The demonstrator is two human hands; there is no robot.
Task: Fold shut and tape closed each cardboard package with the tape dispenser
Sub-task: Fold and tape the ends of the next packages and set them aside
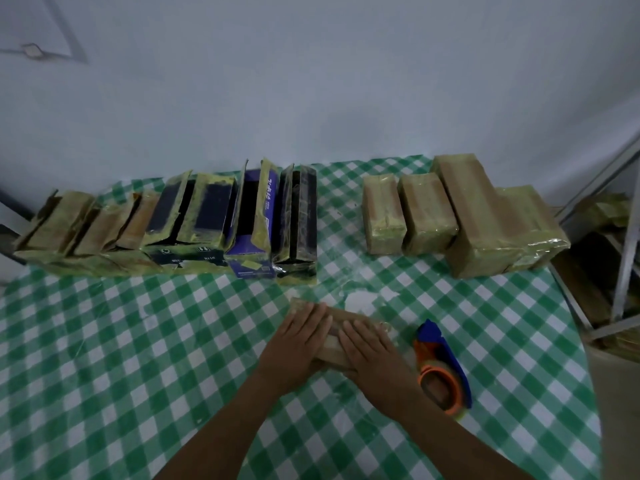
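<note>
Lying under hands (298,344) (369,355) (both flat): package (341,317)

tablecloth (138,341): green/white check
tape dispenser (441,368): blue body, orange wheel
taped packages (460,216): tan, yellowish tape
open boxes (194,216): black, 1 purple (251,261)
wall (311,81): pale blue-grey

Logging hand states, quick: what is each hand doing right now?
Left hand: open, pressing flat on the cardboard package.
Right hand: open, pressing flat on the same package.
</note>
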